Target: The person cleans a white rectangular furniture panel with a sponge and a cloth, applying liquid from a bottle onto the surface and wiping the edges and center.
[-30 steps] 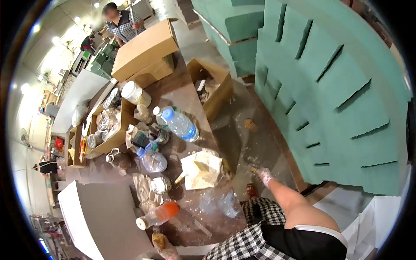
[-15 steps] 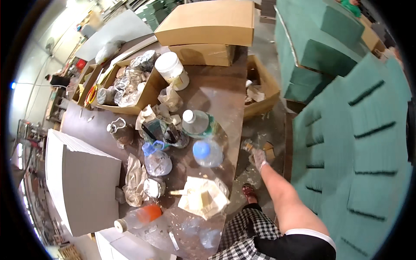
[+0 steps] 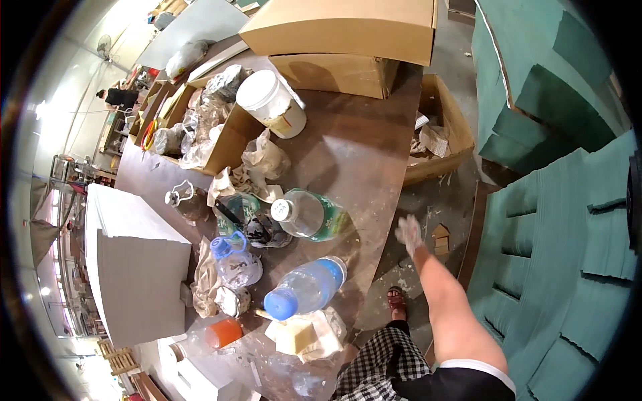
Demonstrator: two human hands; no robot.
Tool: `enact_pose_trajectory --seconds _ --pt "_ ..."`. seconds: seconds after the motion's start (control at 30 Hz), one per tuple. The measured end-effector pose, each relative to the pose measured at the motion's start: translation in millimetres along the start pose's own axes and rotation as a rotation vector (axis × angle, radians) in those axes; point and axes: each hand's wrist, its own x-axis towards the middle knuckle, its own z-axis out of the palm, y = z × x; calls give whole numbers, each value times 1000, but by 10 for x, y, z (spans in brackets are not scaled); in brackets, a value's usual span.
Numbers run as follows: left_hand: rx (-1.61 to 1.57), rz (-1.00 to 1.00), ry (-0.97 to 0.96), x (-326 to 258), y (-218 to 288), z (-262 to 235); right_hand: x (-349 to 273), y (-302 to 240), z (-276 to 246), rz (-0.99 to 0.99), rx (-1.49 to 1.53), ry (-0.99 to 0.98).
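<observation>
Head view: we see the brown worktop (image 3: 361, 154) first, cluttered along its left half, with large cardboard boxes (image 3: 348, 30) at its far end and green foam stacks (image 3: 568, 220) to our right. Our right hand (image 3: 408, 232) hangs off the worktop's edge above the floor, blurred and holding nothing; whether its grip is loose or clenched we cannot tell. Our left hand is out of view. Nearest lies a clear plastic bottle with a white cap (image 3: 309, 214), on its side; we judge it light, smooth and slippery, best taken round its middle. A blue-capped bottle (image 3: 304, 287) and crumpled paper (image 3: 264, 160) crowd it.
</observation>
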Motion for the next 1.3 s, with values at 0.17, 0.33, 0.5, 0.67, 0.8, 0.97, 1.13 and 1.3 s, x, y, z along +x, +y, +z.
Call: enact_pose_trajectory --seconds 0.17,0.33,0.5,0.67,0.8,0.97,1.13,1.3 --pt "-337 78 49 169 519 36 -944 1633 -1459 -460 -1200 -65" --pt "-1630 -549 33 271 1125 -22 -2138 1435 -2683 -873 -2029 -544" --pt "-1641 -409 -83 419 720 301 -2255 702 -2429 225 -279 174" --pt "-1746 -437 -137 799 255 864 -3030 778 -1896 328 -630 -7" --pt "-1760 -442 -235 1056 -183 679 -3491 1570 -2017 -432 -2131 -479" --pt "-1613 -308 -191 1506 -988 255 -4111 2478 -1285 -297 -2527 -626" --pt "-1726 -289 -194 1911 -1289 -197 -4186 2778 287 -50 -1976 -510" --pt "-1907 -345 -286 2349 -1059 -458 -4136 3152 1742 -67 -1773 -594"
